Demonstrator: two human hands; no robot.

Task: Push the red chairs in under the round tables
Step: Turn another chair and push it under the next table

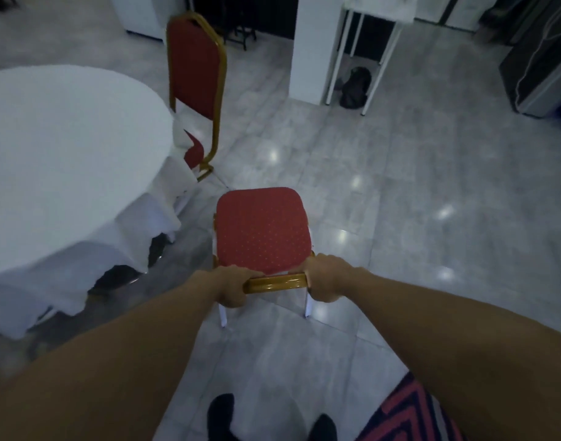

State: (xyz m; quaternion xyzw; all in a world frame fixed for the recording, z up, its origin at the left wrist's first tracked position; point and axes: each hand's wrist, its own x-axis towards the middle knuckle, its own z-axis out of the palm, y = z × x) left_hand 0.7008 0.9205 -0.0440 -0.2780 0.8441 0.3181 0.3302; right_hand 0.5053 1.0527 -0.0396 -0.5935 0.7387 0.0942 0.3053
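A red chair [261, 229] with a gold frame stands on the tiled floor directly in front of me, its seat pointing away. My left hand [231, 288] and my right hand [325, 280] both grip the top bar of its backrest, one at each end. The chair stands apart from the round table [59, 148], which is draped in a white cloth at the left. A second red chair [195, 74] sits at the table's far side, its seat partly tucked under the cloth.
A white pillar [315, 49] and a white-legged side table [371, 43] with a dark bag [355, 87] beneath stand at the back. A dark cabinet [540, 68] is at the far right. Open tiled floor [416, 202] lies to the right of the chair.
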